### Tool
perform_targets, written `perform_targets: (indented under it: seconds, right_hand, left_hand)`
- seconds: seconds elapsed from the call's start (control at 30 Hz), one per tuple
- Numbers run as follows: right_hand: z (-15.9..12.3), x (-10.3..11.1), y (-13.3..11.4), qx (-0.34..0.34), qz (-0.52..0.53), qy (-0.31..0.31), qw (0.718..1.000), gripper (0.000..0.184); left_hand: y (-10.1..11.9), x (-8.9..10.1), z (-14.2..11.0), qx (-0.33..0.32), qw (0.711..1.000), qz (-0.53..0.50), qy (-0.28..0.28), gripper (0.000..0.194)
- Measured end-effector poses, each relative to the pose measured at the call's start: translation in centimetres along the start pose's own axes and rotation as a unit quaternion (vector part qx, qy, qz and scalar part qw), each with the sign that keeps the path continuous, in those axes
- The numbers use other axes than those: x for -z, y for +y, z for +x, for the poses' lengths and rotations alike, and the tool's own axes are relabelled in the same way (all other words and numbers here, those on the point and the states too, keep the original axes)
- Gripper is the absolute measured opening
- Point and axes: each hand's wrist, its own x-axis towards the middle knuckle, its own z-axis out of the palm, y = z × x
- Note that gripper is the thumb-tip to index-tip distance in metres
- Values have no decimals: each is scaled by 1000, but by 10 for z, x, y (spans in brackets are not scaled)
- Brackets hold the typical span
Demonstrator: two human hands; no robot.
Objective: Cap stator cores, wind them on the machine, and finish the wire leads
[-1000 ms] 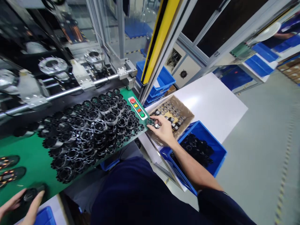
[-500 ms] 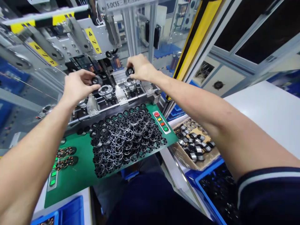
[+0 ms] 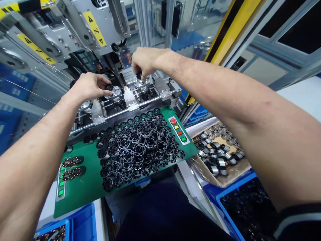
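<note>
My left hand (image 3: 90,86) pinches a black stator core (image 3: 109,87) at a round metal fixture (image 3: 116,93) of the machine. Farther right, my right hand (image 3: 147,62) has its fingers closed on another dark stator core (image 3: 139,75), which is mostly hidden, over a second metal fixture (image 3: 143,87). A white block (image 3: 130,99) stands between the two fixtures. Nearer to me, many black and silver stator cores (image 3: 137,149) are stacked on the green work surface (image 3: 85,192). Copper-wound stators (image 3: 72,172) lie on its left side.
A button panel (image 3: 179,130) with a red knob is at the right of the green surface, and a panel with green buttons (image 3: 61,184) at the left. To the right are a cardboard box (image 3: 220,179) of cores and a blue bin (image 3: 220,197). Machine arms (image 3: 67,36) hang above.
Both hands have brought their cores down to the fixtures. The left hand's core moved right onto its fixture, and the right hand lowered. The view has shifted slightly.
</note>
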Motion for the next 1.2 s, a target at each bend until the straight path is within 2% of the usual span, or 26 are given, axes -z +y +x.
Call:
perform_targets:
  seconds: [0.07,0.13,0.2,0.27,0.3,0.33,0.37,0.4,0.47,0.53,0.57,0.63,0.7,0.73,0.8,0.87,0.9,0.97,1.03,1.1,1.2]
  right_hand:
    - [10,1,8,8,7,8,1000,46]
    - [34,1,22,13,1,-14,1000,43]
    - [61,0,36,22,-37,-99,994,37]
    - [75,-3,44,39,-104,-242,964,32]
    - [74,-6,46,46,-132,-295,945,32]
    - [66,-10,45,48,-148,-320,934,36]
    - [53,-13,44,45,-153,-319,934,40]
    - [37,-17,42,29,-152,-285,946,39]
    - [9,-22,40,-2,-138,-252,958,31]
    - [-3,-20,37,-21,-144,-265,953,46]
    - [-2,-15,32,-22,-151,-276,949,54]
    - [5,1,10,-4,-169,-296,940,66]
    - [1,29,-34,30,-162,-292,942,71]
    - [-9,46,-63,60,-149,-263,951,68]
    - [-47,79,-129,80,-136,-205,966,56]
    - [-98,99,-193,103,-123,-201,966,43]
    - [-121,102,-219,136,-114,-198,964,34]
    - [-156,90,-256,180,-89,-245,948,21]
    - [-167,60,-269,171,-81,-283,940,11]
    - [-160,21,-267,125,-80,-294,944,2]
    - [-138,-39,-254,112,-84,-322,936,14]
  left_hand:
    - [2,3,8,2,1000,20,-21,101]
    - [2,5,14,0,999,38,-38,98]
    - [1,4,11,-14,998,50,-45,98]
    - [-3,-4,-4,-44,997,54,-34,108]
    - [-6,-12,-15,-63,996,52,-20,116]
    - [-8,-21,-28,-81,996,47,-4,122]
    - [-10,-33,-40,-96,994,41,11,125]
    - [-11,-45,-52,-104,994,33,23,124]
    - [-10,-65,-66,-103,994,19,24,118]
    - [-8,-72,-69,-82,997,14,7,117]
    - [-7,-69,-71,-71,997,12,-12,120]
    - [-7,-53,-83,-65,998,-2,-19,120]
    - [-10,-29,-119,-101,994,-21,45,113]
    - [-11,-19,-147,-119,987,-36,103,105]
    - [-14,-7,-216,-114,976,-55,179,82]
    - [-20,-10,-287,-73,967,-51,239,55]
    - [-25,-17,-318,-49,959,-47,276,41]
    - [-34,-35,-360,11,960,-46,276,24]
    - [-43,-56,-377,32,967,-59,246,21]
    - [-47,-71,-373,21,974,-71,213,22]
    - [-45,-83,-353,1,984,-59,170,23]
